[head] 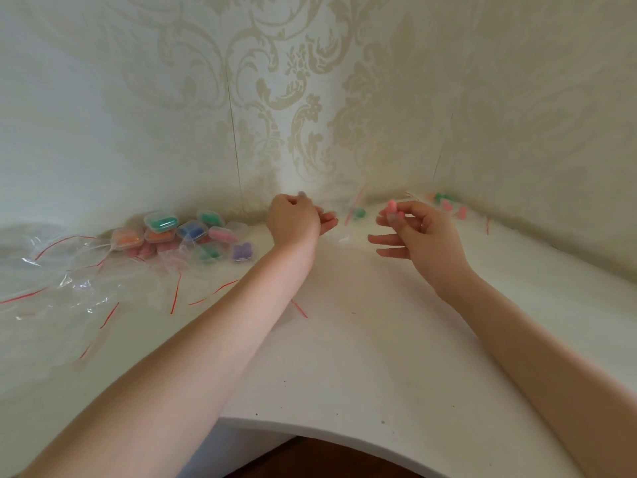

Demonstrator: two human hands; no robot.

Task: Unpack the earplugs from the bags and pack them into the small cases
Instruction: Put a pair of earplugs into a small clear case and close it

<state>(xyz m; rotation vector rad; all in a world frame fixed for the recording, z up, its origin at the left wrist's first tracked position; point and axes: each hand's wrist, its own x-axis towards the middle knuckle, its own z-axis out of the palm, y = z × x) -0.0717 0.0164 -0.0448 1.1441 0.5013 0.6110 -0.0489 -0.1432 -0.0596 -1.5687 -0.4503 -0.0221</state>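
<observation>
My right hand (pixel 413 229) hovers above the white table (pixel 344 357) near the back corner, with pink earplugs (pixel 393 205) pinched between thumb and forefinger and the other fingers spread. My left hand (pixel 296 219) is raised just to the left, its fingers loosely curled. Whether it holds something clear is hard to make out. Between the hands lies a clear bag with a red strip (pixel 355 205) and a green earplug (pixel 359 212) inside. A pile of small clear cases (pixel 186 232) filled with coloured earplugs sits to the left by the wall.
Several empty clear bags with red zip strips (pixel 69 281) are strewn over the left of the table. More bagged earplugs, pink and green (pixel 448 205), lie in the back right corner. Patterned wallpaper walls close off the back, and the table's curved front edge (pixel 344 439) is near me.
</observation>
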